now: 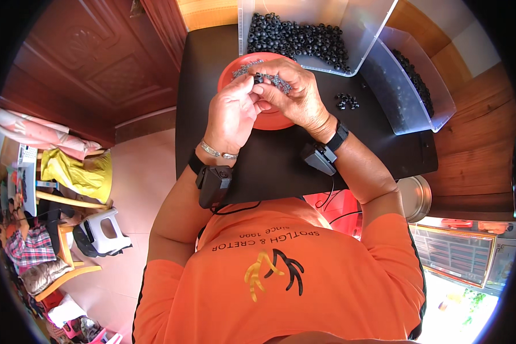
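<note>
Over an orange-red plate (274, 121), my two hands meet with their fingertips around a small black round part (258, 78). My left hand (233, 112) is closed, its palm turned up and its fingertips pinching the part from the left. From the right, my right hand (298, 94) bends its fingers over and presses its thumb near the same part. Small grey pieces (282, 85) lie on the plate, partly covered by my hands. A little pile of black parts with shiny spots (347, 102) rests on the dark table to the right.
Behind the plate, a clear plastic bin (355, 43) lies with many black round parts (298, 40) inside. Another translucent bin (395, 97) with black parts stands at the table's right. The dark tabletop (269, 166) ends just before my body. A white stool (103, 232) stands at left.
</note>
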`<state>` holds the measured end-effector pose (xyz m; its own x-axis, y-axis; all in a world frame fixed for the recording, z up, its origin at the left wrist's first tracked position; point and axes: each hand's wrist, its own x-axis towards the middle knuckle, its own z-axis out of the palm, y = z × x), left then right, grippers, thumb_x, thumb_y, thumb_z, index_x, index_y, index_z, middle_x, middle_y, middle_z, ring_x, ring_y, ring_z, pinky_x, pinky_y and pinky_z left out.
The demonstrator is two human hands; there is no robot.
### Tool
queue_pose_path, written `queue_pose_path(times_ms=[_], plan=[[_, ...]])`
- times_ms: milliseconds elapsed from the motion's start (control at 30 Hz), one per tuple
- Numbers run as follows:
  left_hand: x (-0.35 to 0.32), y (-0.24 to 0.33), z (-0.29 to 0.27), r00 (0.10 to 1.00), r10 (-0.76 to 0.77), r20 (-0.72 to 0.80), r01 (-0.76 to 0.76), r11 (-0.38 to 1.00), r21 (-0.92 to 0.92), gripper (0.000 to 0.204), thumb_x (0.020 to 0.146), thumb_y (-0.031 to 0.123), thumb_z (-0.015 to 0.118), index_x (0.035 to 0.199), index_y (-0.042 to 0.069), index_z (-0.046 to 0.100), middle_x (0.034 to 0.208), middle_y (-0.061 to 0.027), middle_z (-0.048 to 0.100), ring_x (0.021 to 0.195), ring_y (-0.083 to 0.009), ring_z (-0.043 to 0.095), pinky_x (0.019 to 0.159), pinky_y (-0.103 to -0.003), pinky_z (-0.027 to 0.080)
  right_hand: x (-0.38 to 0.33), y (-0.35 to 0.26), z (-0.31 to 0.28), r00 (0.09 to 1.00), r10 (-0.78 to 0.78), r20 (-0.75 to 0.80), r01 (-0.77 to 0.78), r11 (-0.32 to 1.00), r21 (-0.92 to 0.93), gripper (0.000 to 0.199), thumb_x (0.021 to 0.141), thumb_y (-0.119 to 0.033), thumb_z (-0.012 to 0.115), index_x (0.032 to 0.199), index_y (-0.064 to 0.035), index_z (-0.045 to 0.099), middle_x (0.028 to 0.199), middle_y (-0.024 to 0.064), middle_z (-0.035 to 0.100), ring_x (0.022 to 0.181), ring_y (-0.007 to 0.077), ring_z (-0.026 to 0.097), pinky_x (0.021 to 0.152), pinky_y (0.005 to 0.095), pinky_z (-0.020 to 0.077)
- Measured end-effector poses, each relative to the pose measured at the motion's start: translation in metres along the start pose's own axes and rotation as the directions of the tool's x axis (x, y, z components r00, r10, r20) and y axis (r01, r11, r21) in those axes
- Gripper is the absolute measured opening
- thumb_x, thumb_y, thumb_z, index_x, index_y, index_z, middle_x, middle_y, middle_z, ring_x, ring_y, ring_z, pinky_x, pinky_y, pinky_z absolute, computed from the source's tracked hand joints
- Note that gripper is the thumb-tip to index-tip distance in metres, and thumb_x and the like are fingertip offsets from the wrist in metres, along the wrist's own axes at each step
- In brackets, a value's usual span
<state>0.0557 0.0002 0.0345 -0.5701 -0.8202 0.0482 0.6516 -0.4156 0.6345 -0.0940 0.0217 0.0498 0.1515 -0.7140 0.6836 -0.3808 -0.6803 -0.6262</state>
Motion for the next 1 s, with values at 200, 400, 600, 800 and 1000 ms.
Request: queue_pose_path(times_ms=[200,400,600,800,1000], plan=[[-0.003,0.002,0.007,1.0,0.001,0.024,0.001,0.997,-0.077,0.021,0.094,0.02,0.043,0.103,0.004,0.055,0.092,-0.003,0.057,0.088,-0.0151,0.055,0.081,-0.033,0.044,0.001,0.0,0.009,0.983,-0.183,-0.03,0.169,0.951,-0.26,0.024,0.075,-0.008,0.069,0.099,-0.0043,0.063,0.088,0.0107,0.065,0.082,0.028,0.063,0.075,0.0353,0.0515],[0.003,-0.005,-0.003,0.997,-0.064,0.037,0.068,0.991,-0.117,0.021,0.093,0.019,0.042,0.102,0.004,0.055,0.09,-0.0037,0.058,0.089,-0.0173,0.055,0.085,-0.036,0.043,-0.004,0.01,0.01,0.978,-0.204,-0.035,0.186,0.941,-0.284,0.019,0.076,-0.01,0.068,0.094,-0.0046,0.063,0.085,0.0109,0.065,0.081,0.0306,0.063,0.074,0.0379,0.0504],[0.001,0.001,-0.003,1.0,-0.026,0.0,0.026,0.999,0.025,0.027,0.095,0.025,0.043,0.103,0.002,0.055,0.093,-0.0074,0.06,0.086,-0.0194,0.059,0.077,-0.033,0.046,0.011,-0.009,-0.016,0.964,-0.265,-0.009,0.233,0.86,-0.455,0.021,0.075,-0.012,0.071,0.094,-0.0047,0.066,0.087,0.0107,0.066,0.081,0.0285,0.063,0.072,0.0355,0.0503],[-0.001,0.01,-0.008,0.993,-0.042,-0.113,0.058,0.988,0.14,0.029,0.095,0.026,0.044,0.102,0.0,0.055,0.09,-0.0092,0.061,0.08,-0.0197,0.06,0.07,-0.029,0.046,0.032,-0.057,-0.114,0.721,-0.396,-0.569,-0.019,0.809,-0.588,0.016,0.081,-0.017,0.07,0.09,-0.0034,0.069,0.079,0.0064,0.067,0.072,0.0148,0.062,0.072,0.0271,0.0486],[0.002,0.008,0.001,0.992,-0.07,-0.107,0.087,0.982,0.165,0.027,0.095,0.025,0.043,0.099,0.001,0.056,0.088,-0.009,0.062,0.078,-0.019,0.06,0.071,-0.029,0.046,0.015,-0.044,-0.199,0.788,-0.424,-0.446,-0.421,0.156,-0.893,0.02,0.082,-0.02,0.068,0.098,-0.0073,0.07,0.089,0.0083,0.069,0.079,0.0142,0.065,0.071,0.0253,0.0495]])
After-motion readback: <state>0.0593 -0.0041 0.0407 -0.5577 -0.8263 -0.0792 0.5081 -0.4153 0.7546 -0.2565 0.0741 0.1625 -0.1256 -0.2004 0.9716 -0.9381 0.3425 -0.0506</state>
